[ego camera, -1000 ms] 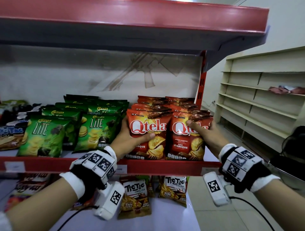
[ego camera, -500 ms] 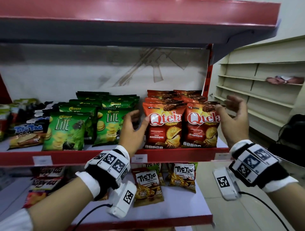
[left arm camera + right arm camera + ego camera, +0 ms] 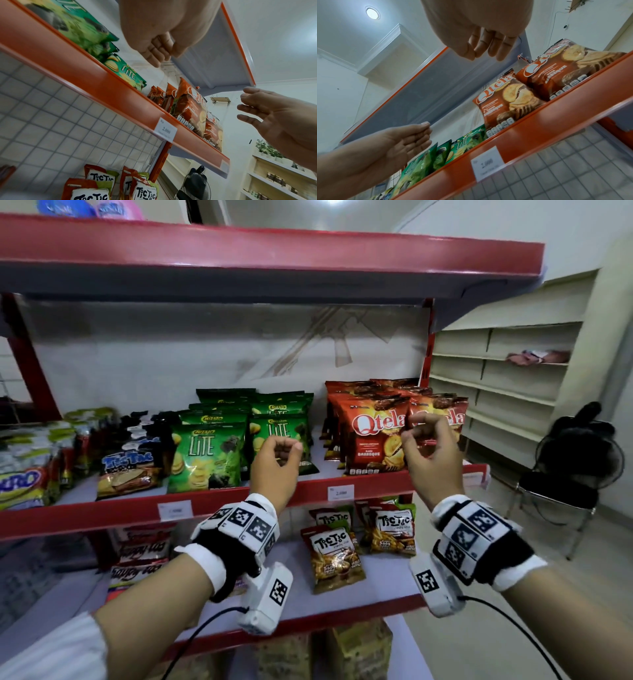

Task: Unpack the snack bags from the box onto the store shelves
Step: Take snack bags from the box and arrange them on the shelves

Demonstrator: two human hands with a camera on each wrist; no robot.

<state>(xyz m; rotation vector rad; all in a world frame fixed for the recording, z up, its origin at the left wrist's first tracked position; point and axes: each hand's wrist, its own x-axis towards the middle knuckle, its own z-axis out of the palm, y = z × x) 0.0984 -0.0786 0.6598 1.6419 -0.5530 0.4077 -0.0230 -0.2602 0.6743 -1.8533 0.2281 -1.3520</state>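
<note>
Both hands up in front of middle shelf (image 3: 308,491), holding nothing. Left hand (image 3: 274,463) grip loose, fingers curled, hanging before green Lite bags (image 3: 205,457). Right hand (image 3: 431,453) same deal, narrow relaxed curl, just off front Qtela bags (image 3: 373,436) (two rows, upright at shelf's right end). TicTic bags (image 3: 335,553) on shelf below. Box probably out of frame, can't tell.
</note>
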